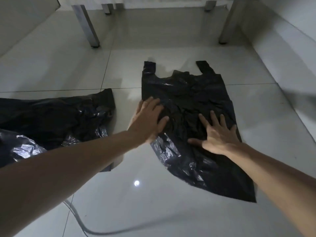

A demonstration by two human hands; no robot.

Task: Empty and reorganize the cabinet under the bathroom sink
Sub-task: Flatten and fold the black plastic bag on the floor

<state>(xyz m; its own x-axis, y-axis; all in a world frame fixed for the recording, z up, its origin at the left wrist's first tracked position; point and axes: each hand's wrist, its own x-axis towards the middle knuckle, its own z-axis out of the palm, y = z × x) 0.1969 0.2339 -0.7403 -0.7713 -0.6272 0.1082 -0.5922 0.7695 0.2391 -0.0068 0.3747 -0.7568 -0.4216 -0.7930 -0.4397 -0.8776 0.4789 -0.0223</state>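
A black plastic bag (189,100) lies flat on the shiny white floor (171,211), with its two handles pointing away toward the metal legs (89,28) of the cabinet. Both hands are on it. The left hand (148,120) presses down on the bag's left edge with straight fingers — it holds nothing. The right hand (217,134) lies flat on the middle of the bag, fingers spread wide apart, also not holding anything. More crumpled black bags (56,120) sit in a pile to the left, near the flat bag but not touching it. A gray cord (82,224) curls across the floor close by — and a small round light (136,183) shines off the tiles.
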